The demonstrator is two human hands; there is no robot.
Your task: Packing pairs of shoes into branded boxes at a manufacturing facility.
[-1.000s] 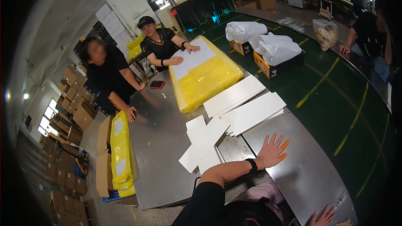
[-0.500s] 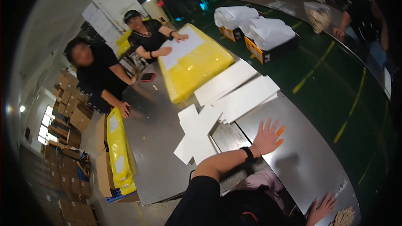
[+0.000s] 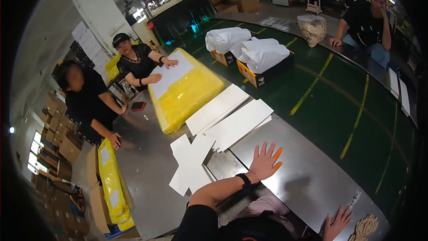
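Two piles of flat white cardboard lie side by side just ahead of the left hand, the closer one near its fingertips but apart from them. A cross-shaped white card lies to the left of that same hand, across the forearm's far side. The left hand is spread palm down over the metal table, holding nothing, with orange covers on its thumb and forefinger and a black band at the wrist. The right hand is also bare of any load, its fingers fanned on the metal, well apart from the cardboard; a tan heap sits just to its right.

Beyond the cardboard, farther from the left hand, is a big yellow-wrapped bundle, on which a co-worker in a black cap rests both hands. A phone lies to that bundle's left, near a second co-worker. Far to the left of both hands are long yellow packages. Ahead and to the right of the left hand runs a green belt, bearing two boxes with white wrapping bulging out.
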